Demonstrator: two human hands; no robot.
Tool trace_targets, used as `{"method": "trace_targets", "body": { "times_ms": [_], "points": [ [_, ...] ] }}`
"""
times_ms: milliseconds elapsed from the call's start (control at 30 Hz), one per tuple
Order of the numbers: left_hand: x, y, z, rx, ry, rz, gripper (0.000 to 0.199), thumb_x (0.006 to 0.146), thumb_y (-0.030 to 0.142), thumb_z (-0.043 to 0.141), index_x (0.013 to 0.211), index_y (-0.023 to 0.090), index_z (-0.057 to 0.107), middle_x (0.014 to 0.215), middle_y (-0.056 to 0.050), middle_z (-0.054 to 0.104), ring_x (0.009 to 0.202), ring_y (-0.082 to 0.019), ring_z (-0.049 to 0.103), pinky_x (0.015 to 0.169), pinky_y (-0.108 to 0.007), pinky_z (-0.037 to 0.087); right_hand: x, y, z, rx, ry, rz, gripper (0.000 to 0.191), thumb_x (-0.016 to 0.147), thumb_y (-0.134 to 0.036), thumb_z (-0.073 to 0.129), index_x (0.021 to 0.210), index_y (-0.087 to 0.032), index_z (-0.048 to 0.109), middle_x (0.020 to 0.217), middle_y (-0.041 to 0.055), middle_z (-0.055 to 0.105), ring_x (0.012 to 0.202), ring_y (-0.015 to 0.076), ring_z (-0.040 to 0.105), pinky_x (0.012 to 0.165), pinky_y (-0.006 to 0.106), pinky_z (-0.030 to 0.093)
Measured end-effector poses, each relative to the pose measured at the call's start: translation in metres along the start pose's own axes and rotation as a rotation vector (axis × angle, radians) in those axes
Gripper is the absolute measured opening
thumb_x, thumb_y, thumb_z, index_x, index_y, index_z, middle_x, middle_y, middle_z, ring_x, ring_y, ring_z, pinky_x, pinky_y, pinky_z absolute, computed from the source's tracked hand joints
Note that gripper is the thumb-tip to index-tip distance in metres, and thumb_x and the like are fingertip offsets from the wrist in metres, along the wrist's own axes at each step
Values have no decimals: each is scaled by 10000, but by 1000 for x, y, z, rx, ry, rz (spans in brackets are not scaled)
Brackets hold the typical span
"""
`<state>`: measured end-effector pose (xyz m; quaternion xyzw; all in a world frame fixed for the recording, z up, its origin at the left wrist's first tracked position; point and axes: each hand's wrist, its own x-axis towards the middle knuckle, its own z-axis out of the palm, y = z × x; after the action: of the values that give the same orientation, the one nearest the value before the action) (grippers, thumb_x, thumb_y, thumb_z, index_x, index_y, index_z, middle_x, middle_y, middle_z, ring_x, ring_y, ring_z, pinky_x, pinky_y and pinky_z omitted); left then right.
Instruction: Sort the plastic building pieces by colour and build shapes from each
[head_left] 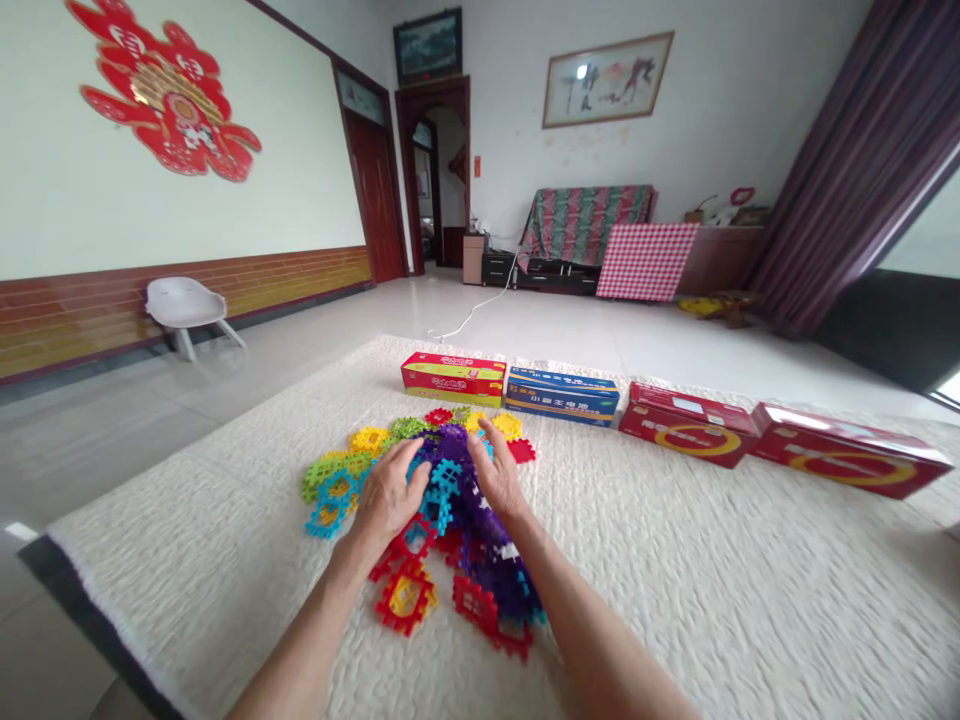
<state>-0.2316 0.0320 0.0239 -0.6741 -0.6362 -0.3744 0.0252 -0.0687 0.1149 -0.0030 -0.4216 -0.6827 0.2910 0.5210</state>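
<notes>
A heap of plastic interlocking building pieces lies on a cream quilted cover (pixel 697 600). My left hand (pixel 391 490) rests over the heap's left side, fingers apart, next to light blue pieces (pixel 447 478). On the other side my right hand (pixel 495 468) spreads its fingers beside purple pieces (pixel 480 530). Neither hand visibly grips a piece, though the parts under the palms are hidden. Nearer to me lie a red piece with a yellow middle (pixel 406 597) and a red piece (pixel 475 602). Green pieces (pixel 330 470) and a yellow piece (pixel 369 439) sit at the far left of the heap.
Behind the heap stand a red and yellow-green box (pixel 454 379), a blue box (pixel 561 396), a dark red box (pixel 688 424) and a longer red box (pixel 847 450) in a row. A white chair (pixel 187 305) is by the left wall.
</notes>
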Motion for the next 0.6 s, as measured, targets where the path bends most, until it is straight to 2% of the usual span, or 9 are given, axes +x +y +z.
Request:
{"method": "trace_targets", "body": {
  "times_ms": [33,100,133,200,267,333,433,533,600],
  "points": [
    [-3,14,-1,-26,-24,63,419,893,342,445,1255,166,559,1280,-133,573,1217,-256,505,1053,-425,389,9,5,-7,-30,56,13,496,914,-494,356,1251,-165,511,1288,124,557,1207,237,501,1004,397,407],
    [-13,47,0,-88,-162,229,441,866,382,506,1269,209,557,1323,-104,546,1254,-260,468,1078,-430,361,27,19,-23,-214,105,72,474,902,-451,382,1216,-131,536,1238,155,579,1177,253,518,998,413,397],
    [-19,64,2,-112,-242,309,474,838,418,546,1269,221,558,1336,-101,535,1273,-283,443,1085,-459,344,35,28,-30,-334,68,116,456,893,-430,396,1207,-133,543,1241,160,574,1185,265,509,1002,432,385],
    [-33,92,7,-130,-428,423,587,769,519,614,1282,245,541,1349,-107,520,1290,-331,408,1075,-525,323,49,43,-40,-387,20,156,424,864,-394,458,1184,-136,563,1247,172,568,1207,302,488,1004,484,362],
    [-44,109,13,-140,-570,484,687,710,597,642,1299,267,518,1351,-114,509,1300,-354,383,1072,-563,297,57,53,-42,-400,-39,186,415,846,-388,499,1174,-145,574,1244,176,572,1200,327,492,998,522,349],
    [-50,113,17,-134,-655,517,750,699,637,627,1344,291,462,1359,-111,492,1316,-353,354,1076,-581,272,60,56,-35,-405,-96,208,425,845,-401,511,1183,-151,573,1242,176,577,1185,332,505,995,528,345],
    [-50,105,20,-59,-705,532,657,755,591,593,1326,292,467,1378,-90,462,1325,-328,338,1088,-575,249,62,50,-17,-380,-177,221,443,865,-408,484,1210,-142,563,1253,172,577,1184,308,514,999,462,365],
    [-45,88,18,54,-677,498,521,779,513,596,1230,256,547,1372,-84,463,1335,-315,315,1102,-546,242,62,39,3,-320,-257,213,445,881,-400,462,1228,-140,563,1251,151,588,1162,265,542,984,369,395],
    [-42,75,14,108,-633,462,506,766,500,614,1205,253,562,1358,-80,474,1330,-311,319,1106,-537,237,62,31,16,-278,-296,214,438,875,-401,478,1214,-145,579,1221,139,611,1129,255,567,965,349,408]
  ]
}}
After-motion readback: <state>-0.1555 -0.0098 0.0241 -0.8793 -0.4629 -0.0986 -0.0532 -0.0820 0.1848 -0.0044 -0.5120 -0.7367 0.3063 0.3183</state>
